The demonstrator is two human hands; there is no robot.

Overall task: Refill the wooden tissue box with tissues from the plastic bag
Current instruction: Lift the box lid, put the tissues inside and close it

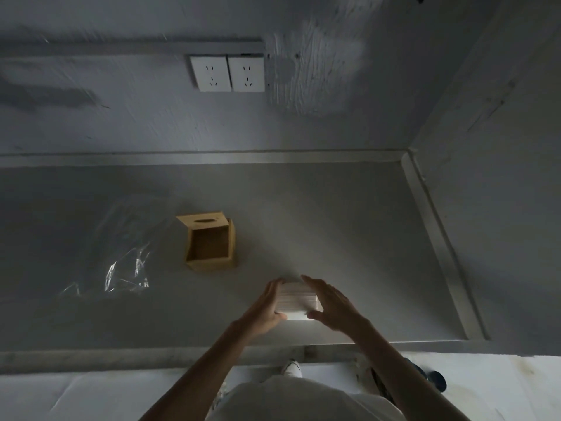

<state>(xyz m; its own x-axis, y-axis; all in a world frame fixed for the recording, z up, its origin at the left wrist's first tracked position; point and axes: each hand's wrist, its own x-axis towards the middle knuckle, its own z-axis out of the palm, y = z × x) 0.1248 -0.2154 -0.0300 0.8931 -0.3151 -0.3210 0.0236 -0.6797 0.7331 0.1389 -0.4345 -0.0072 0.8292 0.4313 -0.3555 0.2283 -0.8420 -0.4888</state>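
The wooden tissue box [210, 242] stands on the grey counter [334, 226] with its lid tipped back and its inside bare. A clear plastic bag [121, 268] lies crumpled to its left. Nearer the counter's front edge, a white stack of tissues [296, 300] is held between both hands. My left hand [264, 311] presses its left side. My right hand [331, 305] cups its right side, fingers stretched over the top.
A wall with two white power sockets [227, 72] rises behind the counter. A raised lip [437, 238] borders the counter on the right, beside a side wall. The counter's front edge [151, 355] runs below my arms, with a pale floor beneath.
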